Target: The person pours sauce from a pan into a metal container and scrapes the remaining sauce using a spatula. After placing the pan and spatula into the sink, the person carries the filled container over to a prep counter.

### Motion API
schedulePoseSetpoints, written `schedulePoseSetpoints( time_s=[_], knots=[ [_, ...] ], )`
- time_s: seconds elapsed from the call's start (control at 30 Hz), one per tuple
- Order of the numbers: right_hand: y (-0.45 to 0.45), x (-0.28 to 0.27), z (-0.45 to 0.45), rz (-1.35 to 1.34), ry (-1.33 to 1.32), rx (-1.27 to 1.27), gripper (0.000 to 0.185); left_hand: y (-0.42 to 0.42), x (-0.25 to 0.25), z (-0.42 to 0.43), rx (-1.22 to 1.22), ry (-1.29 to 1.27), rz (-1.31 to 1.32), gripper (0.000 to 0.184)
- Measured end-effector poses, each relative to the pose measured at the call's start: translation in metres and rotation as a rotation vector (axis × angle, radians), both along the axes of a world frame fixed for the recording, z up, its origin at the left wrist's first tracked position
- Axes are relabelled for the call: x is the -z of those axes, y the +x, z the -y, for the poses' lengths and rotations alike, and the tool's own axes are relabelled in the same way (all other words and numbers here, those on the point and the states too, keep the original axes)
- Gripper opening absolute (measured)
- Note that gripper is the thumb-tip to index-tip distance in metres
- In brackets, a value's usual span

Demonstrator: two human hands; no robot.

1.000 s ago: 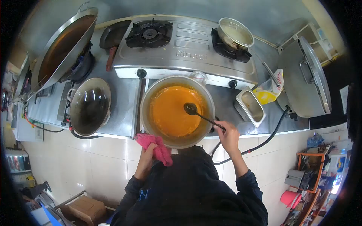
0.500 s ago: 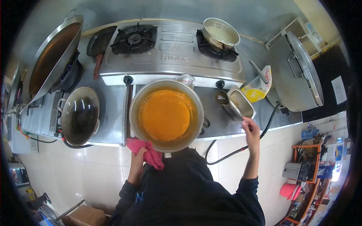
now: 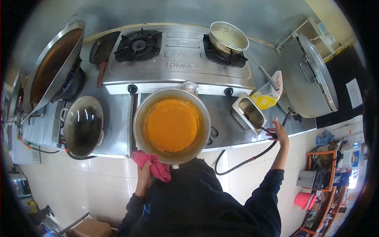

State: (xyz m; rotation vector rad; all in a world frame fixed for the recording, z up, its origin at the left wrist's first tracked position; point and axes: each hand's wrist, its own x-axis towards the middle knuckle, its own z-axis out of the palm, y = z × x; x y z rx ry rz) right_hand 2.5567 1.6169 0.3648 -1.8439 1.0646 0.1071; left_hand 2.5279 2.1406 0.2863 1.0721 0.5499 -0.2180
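A large metal pot (image 3: 140, 134) with orange sauce (image 3: 172, 125) stands at the counter's front edge, before the stove. My left hand (image 3: 145, 173) is closed on a red cloth (image 3: 158, 169) at the pot's lower left rim. At the right, a dark ladle (image 3: 260, 127) rests with its bowl inside a rectangular steel container (image 3: 244, 120), its handle leaning over the near corner. My right hand (image 3: 279, 132) is beside the end of that handle, with its fingers spread.
Behind the pot is a two-burner stove (image 3: 181, 73) bearing a small pan (image 3: 229, 37). Woks (image 3: 83, 126) stand left; a yellow-white packet (image 3: 268, 94) and a big lidded pot (image 3: 290, 79) stand right. A black hose (image 3: 237, 168) hangs over the front edge.
My right hand has moved from the pot to the right, and the ladle has gone from the sauce into the steel container. Its fingers have opened. The whole view has shifted slightly.
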Motion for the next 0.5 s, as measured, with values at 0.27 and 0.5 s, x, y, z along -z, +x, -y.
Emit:
schedulePoseSetpoints(
  time_s=[0.27, 0.5],
  knots=[
    [0.01, 0.069, 0.019, 0.286, 0.44, -0.112, 0.042, -0.025, -0.013, -0.017, -0.145, 0.045, -0.059, 0.034],
    [-0.015, 0.085, -0.042, 0.628, 0.597, -0.083, 0.036, -0.035, -0.049, -0.034, -0.226, 0.057, 0.029, 0.043]
  ],
)
